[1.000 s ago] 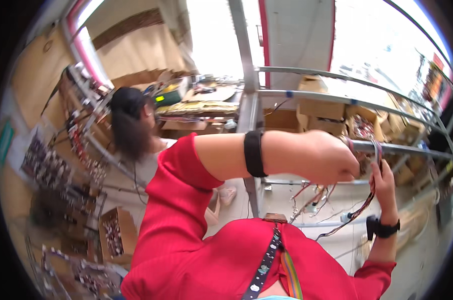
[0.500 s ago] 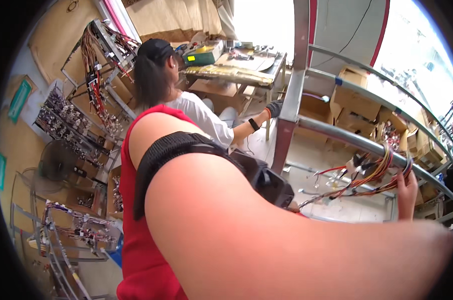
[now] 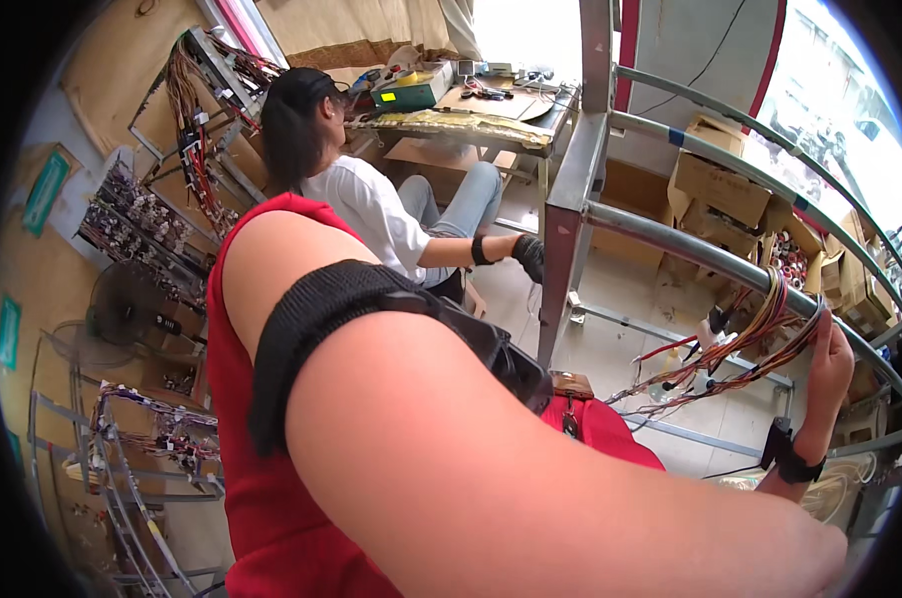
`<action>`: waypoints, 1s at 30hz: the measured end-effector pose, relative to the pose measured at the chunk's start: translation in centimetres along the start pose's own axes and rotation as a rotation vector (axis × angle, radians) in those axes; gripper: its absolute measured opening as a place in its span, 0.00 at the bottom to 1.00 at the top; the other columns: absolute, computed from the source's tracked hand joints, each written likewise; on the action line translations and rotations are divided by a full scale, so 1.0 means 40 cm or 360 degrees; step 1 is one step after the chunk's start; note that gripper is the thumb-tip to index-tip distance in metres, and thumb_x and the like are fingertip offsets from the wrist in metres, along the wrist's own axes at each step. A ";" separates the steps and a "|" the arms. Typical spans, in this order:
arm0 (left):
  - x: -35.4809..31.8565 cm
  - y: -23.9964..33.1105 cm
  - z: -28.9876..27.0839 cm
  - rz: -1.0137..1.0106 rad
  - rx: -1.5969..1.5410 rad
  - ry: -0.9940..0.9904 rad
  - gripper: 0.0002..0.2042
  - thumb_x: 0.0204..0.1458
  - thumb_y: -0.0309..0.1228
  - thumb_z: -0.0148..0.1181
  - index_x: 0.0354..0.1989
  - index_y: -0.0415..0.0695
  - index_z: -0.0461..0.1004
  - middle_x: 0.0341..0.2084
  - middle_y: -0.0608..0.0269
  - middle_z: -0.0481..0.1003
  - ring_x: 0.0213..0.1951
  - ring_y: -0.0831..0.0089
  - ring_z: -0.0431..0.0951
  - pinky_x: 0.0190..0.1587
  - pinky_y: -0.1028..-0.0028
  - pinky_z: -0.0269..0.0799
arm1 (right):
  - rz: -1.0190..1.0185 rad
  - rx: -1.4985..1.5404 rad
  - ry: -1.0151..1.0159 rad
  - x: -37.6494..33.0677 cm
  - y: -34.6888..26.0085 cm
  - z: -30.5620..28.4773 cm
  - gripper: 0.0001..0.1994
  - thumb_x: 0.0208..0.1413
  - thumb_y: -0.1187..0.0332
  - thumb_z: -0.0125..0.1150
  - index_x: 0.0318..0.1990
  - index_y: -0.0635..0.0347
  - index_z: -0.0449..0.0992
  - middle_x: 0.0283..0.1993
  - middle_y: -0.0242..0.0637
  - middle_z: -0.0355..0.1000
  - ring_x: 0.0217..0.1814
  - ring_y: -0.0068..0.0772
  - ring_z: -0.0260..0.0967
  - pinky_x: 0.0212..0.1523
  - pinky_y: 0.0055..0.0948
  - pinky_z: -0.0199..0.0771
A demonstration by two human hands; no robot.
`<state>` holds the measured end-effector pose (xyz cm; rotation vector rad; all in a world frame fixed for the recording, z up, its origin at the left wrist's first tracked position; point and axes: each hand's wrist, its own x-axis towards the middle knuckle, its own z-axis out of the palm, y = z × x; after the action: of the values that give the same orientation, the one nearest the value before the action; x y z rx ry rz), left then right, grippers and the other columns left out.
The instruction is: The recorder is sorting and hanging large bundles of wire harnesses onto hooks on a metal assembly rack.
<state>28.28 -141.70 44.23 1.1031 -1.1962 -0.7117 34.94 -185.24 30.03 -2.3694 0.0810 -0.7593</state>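
At the right, several brown, yellow and red wire bundles point(image 3: 770, 317) hang over a round metal bar point(image 3: 705, 267). My right hand point(image 3: 831, 367) is closed at the bar, its fingers pinching one of the bundles. A black band point(image 3: 801, 466) circles that wrist. The loose wire ends and white connectors spread below the bar, toward the left. My bare left arm point(image 3: 491, 448) fills the foreground, with a black strap point(image 3: 336, 304) around the upper part. Its elbow lies at the lower right, and the left hand does not show.
A seated co-worker point(image 3: 381, 214) in white, with a black-gloved hand point(image 3: 527, 257), sits beside the frame's upright post point(image 3: 567, 234). Beyond stands a cluttered workbench point(image 3: 530, 135). Cardboard boxes point(image 3: 725, 184) lie behind the bar. Racks of wire harnesses point(image 3: 142, 229) and a fan point(image 3: 122, 309) line the left.
My left elbow has dropped and moved left, uncovering my right wrist and its band. The right hand stays at the wires. The co-worker's gloved hand has moved lower, and the co-worker's legs now show.
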 end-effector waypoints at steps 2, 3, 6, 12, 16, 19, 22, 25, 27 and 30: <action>0.027 -0.012 0.012 -0.0041 -0.0026 0.0004 0.16 0.70 0.36 0.56 0.59 0.39 0.70 0.43 0.50 0.78 0.44 0.61 0.81 0.47 0.66 0.77 | 0.0071 -0.0098 0.0052 0.004 -0.016 0.001 0.28 0.76 0.48 0.52 0.36 0.69 0.79 0.24 0.31 0.67 0.30 0.21 0.59 0.36 0.27 0.66; 0.037 -0.015 0.014 -0.0059 -0.0041 0.0019 0.16 0.70 0.36 0.56 0.59 0.39 0.70 0.43 0.50 0.78 0.45 0.61 0.81 0.47 0.66 0.77 | 0.0128 -0.0203 0.0090 0.017 -0.024 0.005 0.29 0.75 0.46 0.52 0.35 0.68 0.79 0.23 0.32 0.66 0.29 0.22 0.59 0.35 0.28 0.66; 0.077 -0.030 0.041 -0.0090 -0.0083 -0.0031 0.16 0.70 0.36 0.56 0.59 0.39 0.70 0.43 0.50 0.78 0.45 0.61 0.80 0.48 0.66 0.77 | -0.0060 -0.0285 0.0258 0.031 0.043 -0.001 0.29 0.75 0.46 0.53 0.34 0.68 0.79 0.22 0.35 0.64 0.26 0.24 0.57 0.31 0.30 0.64; 0.158 -0.090 -0.001 -0.0531 -0.0046 0.0231 0.13 0.72 0.32 0.54 0.56 0.36 0.72 0.46 0.58 0.81 0.50 0.73 0.80 0.57 0.70 0.75 | -0.0113 -0.0213 0.0334 0.058 0.008 0.012 0.30 0.75 0.47 0.53 0.29 0.67 0.73 0.21 0.38 0.59 0.24 0.28 0.54 0.28 0.33 0.61; 0.209 -0.189 -0.052 -0.0512 0.0760 0.0478 0.10 0.69 0.31 0.57 0.52 0.38 0.76 0.44 0.57 0.82 0.47 0.68 0.83 0.54 0.68 0.77 | -0.0221 -0.0227 0.0428 0.060 0.019 -0.012 0.29 0.74 0.47 0.53 0.27 0.65 0.73 0.21 0.40 0.60 0.23 0.35 0.55 0.28 0.36 0.61; 0.225 -0.209 -0.037 -0.0243 0.1873 0.0259 0.10 0.66 0.31 0.61 0.52 0.42 0.77 0.42 0.55 0.83 0.45 0.57 0.84 0.50 0.62 0.79 | -0.0241 -0.0262 0.0445 0.072 0.030 -0.023 0.28 0.74 0.47 0.54 0.27 0.63 0.73 0.22 0.43 0.65 0.23 0.46 0.62 0.28 0.40 0.64; 0.233 -0.195 0.011 0.0204 0.1977 0.0178 0.11 0.61 0.30 0.64 0.51 0.46 0.79 0.42 0.58 0.83 0.44 0.55 0.83 0.47 0.60 0.80 | -0.0362 -0.0290 0.0457 0.107 0.043 -0.025 0.29 0.73 0.46 0.53 0.26 0.62 0.71 0.21 0.43 0.64 0.23 0.45 0.62 0.29 0.41 0.64; 0.262 -0.153 0.069 0.0737 0.2063 0.0194 0.09 0.58 0.29 0.63 0.46 0.46 0.79 0.40 0.61 0.81 0.43 0.60 0.83 0.47 0.63 0.80 | -0.0298 -0.0165 0.0342 0.168 0.063 -0.019 0.29 0.73 0.45 0.53 0.27 0.63 0.71 0.22 0.44 0.66 0.25 0.46 0.64 0.30 0.41 0.65; 0.268 -0.120 0.115 0.1064 0.2144 0.0250 0.07 0.56 0.27 0.62 0.43 0.45 0.78 0.37 0.63 0.80 0.43 0.63 0.83 0.48 0.64 0.80 | -0.0258 -0.0109 0.0166 0.215 0.075 -0.003 0.29 0.73 0.45 0.53 0.30 0.65 0.74 0.22 0.42 0.67 0.25 0.38 0.64 0.31 0.38 0.66; 0.257 -0.085 0.146 0.1106 0.2163 0.0335 0.07 0.54 0.28 0.62 0.41 0.46 0.79 0.37 0.66 0.78 0.43 0.67 0.81 0.46 0.68 0.81 | -0.0140 -0.0150 -0.0098 0.217 0.075 -0.023 0.31 0.73 0.42 0.52 0.34 0.67 0.78 0.23 0.39 0.69 0.27 0.30 0.64 0.33 0.35 0.67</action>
<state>25.72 -153.73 44.69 1.5862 -1.7412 0.9053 42.05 -190.23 33.16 -2.4975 -0.0136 -0.7377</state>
